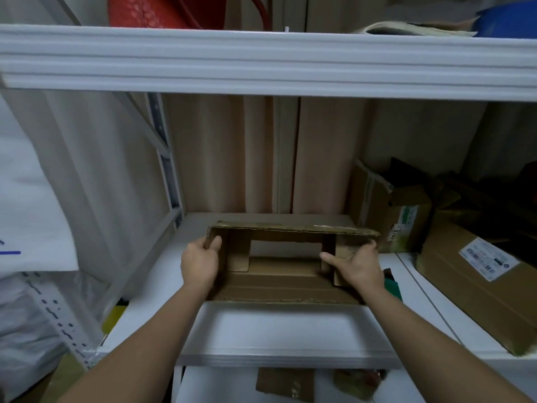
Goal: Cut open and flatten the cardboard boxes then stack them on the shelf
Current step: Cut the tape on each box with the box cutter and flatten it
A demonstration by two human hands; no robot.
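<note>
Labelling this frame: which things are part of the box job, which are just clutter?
Job:
- cardboard box, cut open, held on the shelf
- left hand, gripping its left side
- right hand, on its right side

Lying about:
- labelled boxes at right
- red bag and blue tub above

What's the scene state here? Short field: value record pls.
setting: white shelf, middle level
held item: opened cardboard box, partly flattened, on the shelf surface
left hand: grips the box's left end
right hand: holds the box's right end, thumb out
right of it: taped boxes, not flattened
upper shelf: red bag
</note>
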